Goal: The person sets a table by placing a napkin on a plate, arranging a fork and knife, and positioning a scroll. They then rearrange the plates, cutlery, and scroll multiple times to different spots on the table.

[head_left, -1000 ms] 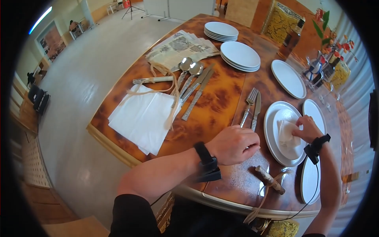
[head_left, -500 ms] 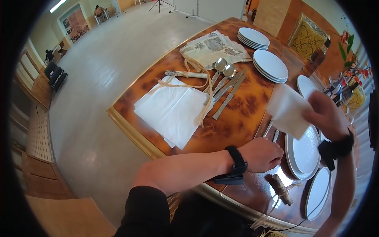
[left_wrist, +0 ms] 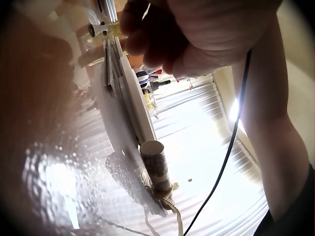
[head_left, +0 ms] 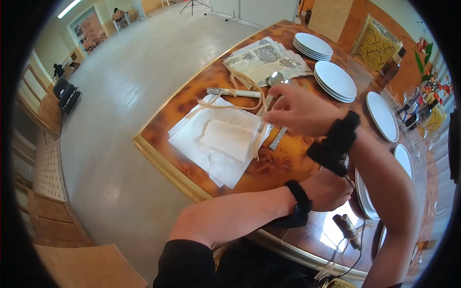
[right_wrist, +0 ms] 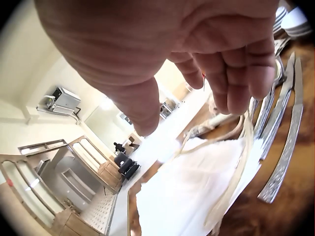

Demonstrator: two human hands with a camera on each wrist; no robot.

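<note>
Above the spoons (head_left: pixel 275 78) and table knives (right_wrist: pixel 285 152), my right hand (head_left: pixel 307 111) hovers with fingers parted and loosely bent, holding nothing. Left of it a small folded napkin (head_left: pixel 226 139) lies on a stack of larger white napkins (head_left: pixel 222 174). A raffia strand (right_wrist: pixel 235 184) crosses the stack's right side. My left hand (head_left: pixel 329 190) hangs loosely curled, low over the front of the table, with nothing in its fingers. Beside it is a bark-covered stick (head_left: pixel 349 231) tied with raffia. White plates (head_left: pixel 361 197) are partly hidden behind my right forearm.
Newspaper sheets (head_left: pixel 264 60) lie at the back, by two stacks of white plates (head_left: pixel 335 79). Another pale stick (head_left: pixel 235 92) lies above the napkins. Glasses (head_left: pixel 420 127), a bottle (head_left: pixel 391 65) and red flowers (head_left: pixel 425 91) stand at the far right. A black cable (left_wrist: pixel 224 160) hangs by the left wrist.
My right hand has taken the folded napkin off the plate, carried it left onto the larger napkins, let it go and moved over the cutlery. My left hand stays near the table front.
</note>
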